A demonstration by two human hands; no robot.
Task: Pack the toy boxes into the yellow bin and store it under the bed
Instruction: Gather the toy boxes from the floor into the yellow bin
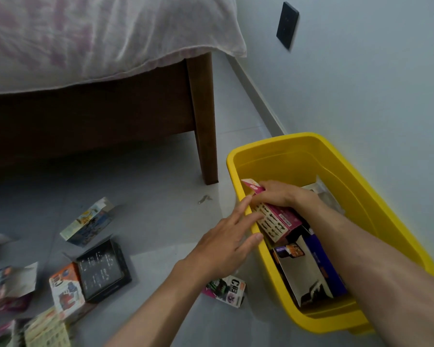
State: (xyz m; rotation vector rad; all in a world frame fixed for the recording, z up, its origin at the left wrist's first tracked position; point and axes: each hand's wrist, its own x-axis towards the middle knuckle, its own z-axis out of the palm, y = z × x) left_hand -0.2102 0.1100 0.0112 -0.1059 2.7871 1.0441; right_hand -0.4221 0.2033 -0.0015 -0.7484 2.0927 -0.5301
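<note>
The yellow bin [356,156] stands on the grey floor [161,186] next to the wall [361,71], just to the right of the brown bed leg [203,116]. Inside it several toy boxes already lie packed, among them a dark blue box [323,259] and a white and black box [303,274] leaning side by side toward the near end.

The right hand [276,194] reaches into the bin and grips a pink box [278,219], its fingers curled over the top edge while the box tilts against the bin's left wall, its flap open at the top. The left hand [226,249] comes in from outside the bin with fingers straight and spread; its fingertips touch the side of the pink box at the bin's rim, holding nothing.

More toy boxes lie scattered on the floor to the left. A small white box with a black and green print [227,291] sits close to the bin, partly under the left wrist. Further left are a black box [103,271] with an open flap, an orange and white box [65,291] touching it, and a blue and yellow box [88,220] nearer the bed. Others crowd the lower left corner, too cut off to tell apart.

The bed [85,108] is covered with a white and pink sheet [98,33] hanging over its wooden frame. A dark wall plate [287,28] sits on the wall above.
</note>
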